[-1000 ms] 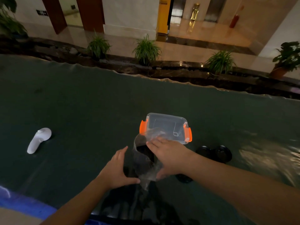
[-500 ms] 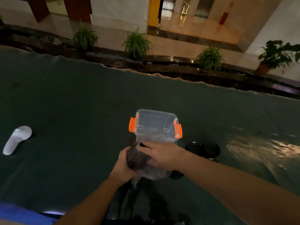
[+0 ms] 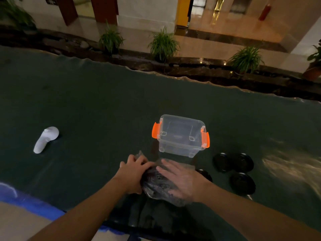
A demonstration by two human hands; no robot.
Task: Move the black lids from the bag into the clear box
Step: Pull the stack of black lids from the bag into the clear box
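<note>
Left hand (image 3: 134,172): fingers curled, pinching the clear plastic of the bag (image 3: 159,184) at its left upper edge. Right hand (image 3: 182,180): fingers spread flat, pressed on the bag's top and right side, seemingly under a film of the plastic. Bag lying on the dark green table cover (image 3: 97,108) between both hands; long axis running from near-right to far-left, gathered neck pointing far-left past the left fingers. Dark stacked contents visible through the plastic, directly under the right palm; single lids inside not distinguishable.

Clear box (image 3: 180,134) with orange latches (image 3: 156,130): upright, open, empty, just beyond the bag, not touching either hand. Black lids (image 3: 242,182) loose on the cover to the right of the right hand: two side by side near the box, one nearer, one (image 3: 204,173) partly hidden behind the right wrist. White handheld controller (image 3: 46,139) well apart at far left, lying tilted.

No readable labels or writing on bag, box or lids.
</note>
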